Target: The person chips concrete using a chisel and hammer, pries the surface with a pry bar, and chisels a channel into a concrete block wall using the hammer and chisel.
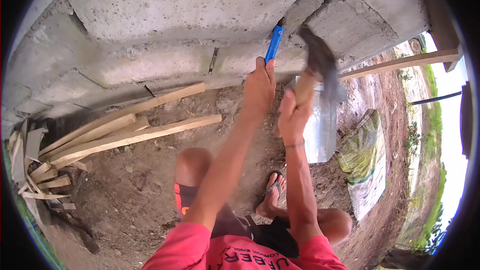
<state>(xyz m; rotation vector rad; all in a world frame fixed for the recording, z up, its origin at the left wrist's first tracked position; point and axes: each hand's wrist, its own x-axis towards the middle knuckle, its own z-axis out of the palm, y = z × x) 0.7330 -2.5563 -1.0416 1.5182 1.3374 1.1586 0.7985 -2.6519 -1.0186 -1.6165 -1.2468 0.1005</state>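
My left hand is wrapped round the lower part of a blue tool, which points up to a joint in the block wall. To its right, my right hand grips the wooden handle of a hammer. The hammer's dark head is blurred and held up near the wall, apart from the blue tool. What lies at the tip of the blue tool is too small to make out.
Wooden planks and scrap pieces lie on the dirt at the left. A metal sheet-like object stands right of my right hand, with a yellow-and-white sack beyond it. A wooden beam extends at the upper right.
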